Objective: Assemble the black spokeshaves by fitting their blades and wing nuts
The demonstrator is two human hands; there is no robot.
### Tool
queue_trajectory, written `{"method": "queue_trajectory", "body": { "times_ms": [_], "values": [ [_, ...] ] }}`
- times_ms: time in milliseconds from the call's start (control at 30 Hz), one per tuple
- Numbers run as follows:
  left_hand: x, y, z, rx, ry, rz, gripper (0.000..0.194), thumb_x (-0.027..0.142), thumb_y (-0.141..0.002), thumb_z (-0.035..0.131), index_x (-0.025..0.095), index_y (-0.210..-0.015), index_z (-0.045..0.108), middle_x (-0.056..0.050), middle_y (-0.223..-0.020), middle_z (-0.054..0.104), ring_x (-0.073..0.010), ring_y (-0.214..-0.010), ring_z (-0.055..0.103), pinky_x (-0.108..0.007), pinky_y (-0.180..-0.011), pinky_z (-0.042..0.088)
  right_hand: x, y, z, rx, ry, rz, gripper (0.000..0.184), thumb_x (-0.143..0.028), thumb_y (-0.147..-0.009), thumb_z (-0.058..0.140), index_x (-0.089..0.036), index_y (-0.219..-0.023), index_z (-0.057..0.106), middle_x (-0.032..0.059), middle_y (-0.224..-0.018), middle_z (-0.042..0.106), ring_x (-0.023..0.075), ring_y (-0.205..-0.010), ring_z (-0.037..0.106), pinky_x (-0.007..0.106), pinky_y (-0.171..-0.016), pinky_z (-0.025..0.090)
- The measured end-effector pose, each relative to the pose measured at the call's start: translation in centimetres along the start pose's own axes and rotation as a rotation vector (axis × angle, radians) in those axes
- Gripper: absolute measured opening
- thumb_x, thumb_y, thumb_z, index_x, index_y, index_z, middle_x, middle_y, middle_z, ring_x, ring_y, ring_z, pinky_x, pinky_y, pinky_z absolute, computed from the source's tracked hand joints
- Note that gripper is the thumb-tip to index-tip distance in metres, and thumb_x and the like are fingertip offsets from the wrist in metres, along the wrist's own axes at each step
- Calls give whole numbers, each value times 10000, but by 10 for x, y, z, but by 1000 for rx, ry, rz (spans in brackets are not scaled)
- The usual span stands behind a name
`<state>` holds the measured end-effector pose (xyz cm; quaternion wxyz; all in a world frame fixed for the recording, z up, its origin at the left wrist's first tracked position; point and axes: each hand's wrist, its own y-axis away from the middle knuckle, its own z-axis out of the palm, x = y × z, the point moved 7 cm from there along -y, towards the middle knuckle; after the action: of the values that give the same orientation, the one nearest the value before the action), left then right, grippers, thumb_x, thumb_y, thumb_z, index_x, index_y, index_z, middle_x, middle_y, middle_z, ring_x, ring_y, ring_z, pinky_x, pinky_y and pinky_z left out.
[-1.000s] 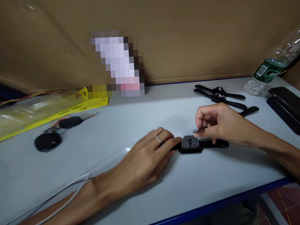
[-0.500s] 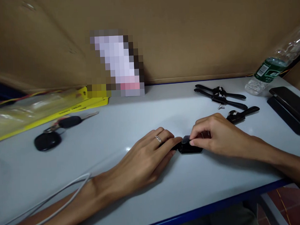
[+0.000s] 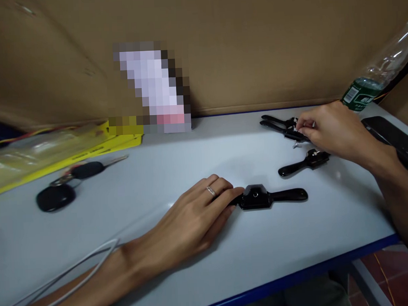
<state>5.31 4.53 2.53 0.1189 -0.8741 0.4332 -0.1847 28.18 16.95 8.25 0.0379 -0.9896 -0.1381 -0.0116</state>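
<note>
My left hand point(image 3: 203, 211), wearing a ring, grips the left handle of a black spokeshave point(image 3: 255, 199) lying on the table. A dark plate with a small round hole sits on its middle; the right handle is bare. My right hand point(image 3: 334, 129) is over two more black spokeshaves point(image 3: 287, 130) at the back right, thumb and fingers pinched at their middle. The hand hides their right ends and whatever the fingertips hold. A small silver screw point(image 3: 296, 145) lies just in front of them. Nearer, another spokeshave point(image 3: 302, 163) lies partly under my right forearm's side.
A plastic bottle point(image 3: 360, 94) and a dark phone-like case point(image 3: 399, 140) stand at the right. Keys with a black fob point(image 3: 56, 197) and a yellow-edged plastic bag point(image 3: 55, 155) lie left. A white cable point(image 3: 103, 252) crosses my left forearm. Cardboard point(image 3: 253, 47) walls the back.
My right hand has left the dark plate on the near spokeshave and moved back and right to the spokeshaves there. My left hand keeps its grip on the handle. The view has shifted slightly.
</note>
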Motion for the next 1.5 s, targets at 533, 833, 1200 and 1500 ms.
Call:
{"method": "queue_trajectory", "body": {
  "times_ms": [533, 833, 1200, 1500],
  "values": [
    [0, -1, 0, 4, 9, -14, 254, 127, -1034, 442, 125, -1251, 574, -81, -1030, 646, -190, -891, 575, -330, -780, 531, -37, 8, 43, -165, -227, -190, 37, -199, -827, 648, -201, -838, 683, 37, -805, 700, 171, -706, 571, 295, -609, 300],
    [2, -3, -2, 14, 17, 5, 209, 108, -1035, 435, 118, -1167, 597, -74, -987, 638, -187, -856, 563, -314, -742, 513, -81, 32, 20, -58, -640, -329, 106, -113, -847, 689, -180, -890, 759, -9, -755, 724, 123, -666, 610, 259, -681, 414],
    [0, -2, -1, 7, 27, -7, 237, 90, -1029, 426, 137, -1165, 614, -70, -976, 652, -191, -850, 567, -322, -731, 508, -104, 53, 22, 9, -715, -491, 137, -121, -910, 693, -176, -832, 792, 18, -790, 706, 132, -725, 620, 266, -709, 424],
    [1, -1, -2, 30, 25, 6, 249, 106, -1032, 433, 139, -1214, 599, -72, -998, 646, -197, -864, 565, -317, -735, 509, -111, 57, 23, -10, -691, -595, 169, -106, -943, 630, -161, -829, 742, 27, -800, 708, 142, -752, 610, 264, -713, 432]
  ]
}}
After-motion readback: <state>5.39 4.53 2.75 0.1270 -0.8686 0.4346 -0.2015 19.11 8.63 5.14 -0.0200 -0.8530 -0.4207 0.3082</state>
